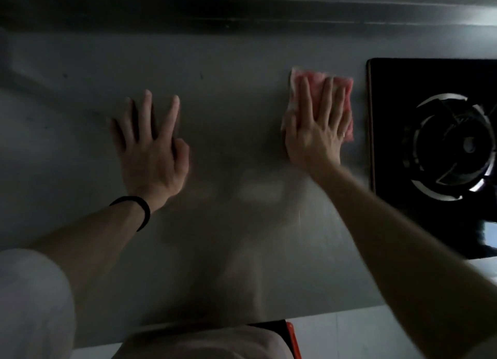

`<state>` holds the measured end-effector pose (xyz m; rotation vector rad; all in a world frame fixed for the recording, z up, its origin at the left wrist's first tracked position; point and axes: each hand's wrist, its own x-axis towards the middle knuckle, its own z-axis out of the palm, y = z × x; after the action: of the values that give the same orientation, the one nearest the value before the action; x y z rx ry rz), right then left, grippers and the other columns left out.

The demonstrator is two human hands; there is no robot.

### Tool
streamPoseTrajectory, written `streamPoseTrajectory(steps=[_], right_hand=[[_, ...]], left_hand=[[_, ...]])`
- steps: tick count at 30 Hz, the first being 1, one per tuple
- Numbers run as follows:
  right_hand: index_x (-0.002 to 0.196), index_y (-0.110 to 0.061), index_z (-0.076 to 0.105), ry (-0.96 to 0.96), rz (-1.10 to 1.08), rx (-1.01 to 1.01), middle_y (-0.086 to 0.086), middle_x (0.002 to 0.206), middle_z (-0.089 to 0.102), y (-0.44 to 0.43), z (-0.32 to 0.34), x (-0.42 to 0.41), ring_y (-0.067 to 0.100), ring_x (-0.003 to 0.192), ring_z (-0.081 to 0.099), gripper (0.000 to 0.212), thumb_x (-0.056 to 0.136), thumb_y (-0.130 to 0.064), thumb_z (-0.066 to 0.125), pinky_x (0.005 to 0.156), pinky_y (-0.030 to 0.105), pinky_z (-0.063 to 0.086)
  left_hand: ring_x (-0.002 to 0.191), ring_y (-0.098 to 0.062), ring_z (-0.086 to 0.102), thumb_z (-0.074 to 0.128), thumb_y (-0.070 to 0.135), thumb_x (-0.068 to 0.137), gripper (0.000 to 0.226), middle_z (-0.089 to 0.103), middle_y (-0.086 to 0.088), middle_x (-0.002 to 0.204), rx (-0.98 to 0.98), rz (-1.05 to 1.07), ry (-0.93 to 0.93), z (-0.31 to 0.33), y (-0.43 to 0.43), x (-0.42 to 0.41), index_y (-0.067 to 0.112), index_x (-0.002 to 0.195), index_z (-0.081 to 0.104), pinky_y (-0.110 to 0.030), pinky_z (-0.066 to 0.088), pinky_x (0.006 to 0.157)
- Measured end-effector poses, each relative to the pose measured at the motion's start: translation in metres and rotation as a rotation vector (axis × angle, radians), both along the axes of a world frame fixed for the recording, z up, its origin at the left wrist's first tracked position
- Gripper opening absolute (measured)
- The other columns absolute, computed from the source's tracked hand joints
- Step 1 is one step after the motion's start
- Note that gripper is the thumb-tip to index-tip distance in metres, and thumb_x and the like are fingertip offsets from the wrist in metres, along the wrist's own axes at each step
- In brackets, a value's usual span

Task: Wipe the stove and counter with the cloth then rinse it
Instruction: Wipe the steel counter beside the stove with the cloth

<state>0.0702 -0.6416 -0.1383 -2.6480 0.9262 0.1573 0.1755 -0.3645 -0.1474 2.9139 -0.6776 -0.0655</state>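
Observation:
A folded pink cloth (345, 89) lies flat on the grey steel counter (228, 95), just left of the black glass stove (390, 73). My right hand (317, 132) presses down on the cloth with straight, spread fingers and covers most of it. My left hand (152, 148) rests flat on the bare counter well to the left, fingers straight, holding nothing. A black band sits on my left wrist.
The stove's round burner (454, 146) with its metal ring is at the right edge. A raised steel backsplash (242, 16) runs along the far side of the counter. The counter's front edge (336, 314) is near my body.

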Motion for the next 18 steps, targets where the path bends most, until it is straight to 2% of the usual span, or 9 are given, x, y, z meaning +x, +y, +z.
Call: streamPoseTrajectory(steps=[3, 6, 9, 11, 14, 18], right_hand=[[0.166, -0.038, 0.012, 0.026, 0.016, -0.040, 0.014, 0.175, 0.000, 0.065, 0.007, -0.105, 0.039, 0.161, -0.006, 0.063, 0.107, -0.051, 0.031, 0.126, 0.064, 0.008], [0.166, -0.034, 0.015, 0.113, 0.023, 0.017, 0.017, 0.174, -0.001, 0.136, 0.015, -0.228, 0.044, 0.160, -0.001, 0.068, 0.104, -0.050, 0.037, 0.121, 0.073, 0.017], [0.165, -0.033, 0.017, 0.197, 0.044, 0.035, 0.020, 0.174, -0.002, 0.162, 0.019, -0.285, 0.050, 0.158, 0.005, 0.063, 0.106, -0.054, 0.027, 0.118, 0.074, 0.020], [0.164, -0.034, 0.019, 0.183, 0.050, 0.050, 0.018, 0.174, -0.003, 0.155, 0.017, -0.278, 0.049, 0.158, 0.003, 0.061, 0.107, -0.056, 0.025, 0.118, 0.074, 0.018], [0.165, -0.035, 0.018, 0.126, 0.065, 0.055, 0.018, 0.174, -0.003, 0.116, 0.013, -0.232, 0.044, 0.159, -0.004, 0.067, 0.103, -0.053, 0.034, 0.120, 0.075, 0.014], [0.165, -0.034, 0.021, 0.084, 0.043, -0.032, 0.023, 0.172, 0.008, 0.032, 0.008, -0.129, 0.048, 0.158, 0.005, 0.066, 0.102, -0.053, 0.032, 0.124, 0.068, 0.012]], left_hand=[[0.158, -0.043, 0.018, 0.042, 0.036, 0.098, 0.072, 0.016, -0.010, 0.175, -0.003, -0.001, 0.002, 0.000, 0.000, -0.002, 0.040, 0.166, 0.019, -0.066, 0.012, 0.126], [0.158, -0.043, 0.017, 0.043, 0.036, 0.098, 0.072, 0.016, -0.011, 0.175, -0.004, 0.001, 0.008, 0.000, -0.001, -0.002, 0.040, 0.166, 0.018, -0.067, 0.012, 0.126], [0.159, -0.044, 0.017, 0.043, 0.036, 0.098, 0.072, 0.018, -0.012, 0.174, -0.006, -0.003, 0.004, 0.001, 0.000, -0.001, 0.039, 0.166, 0.018, -0.067, 0.012, 0.126], [0.159, -0.044, 0.016, 0.045, 0.036, 0.098, 0.073, 0.017, -0.012, 0.175, -0.001, -0.003, 0.013, 0.001, -0.001, -0.001, 0.039, 0.166, 0.019, -0.067, 0.012, 0.126], [0.159, -0.045, 0.016, 0.044, 0.037, 0.098, 0.073, 0.016, -0.012, 0.175, 0.001, -0.002, 0.017, 0.002, -0.001, -0.002, 0.039, 0.166, 0.018, -0.068, 0.012, 0.126], [0.158, -0.044, 0.019, 0.044, 0.037, 0.098, 0.074, 0.017, -0.011, 0.175, -0.002, -0.007, -0.016, -0.002, -0.001, -0.002, 0.040, 0.166, 0.016, -0.067, 0.014, 0.126]])
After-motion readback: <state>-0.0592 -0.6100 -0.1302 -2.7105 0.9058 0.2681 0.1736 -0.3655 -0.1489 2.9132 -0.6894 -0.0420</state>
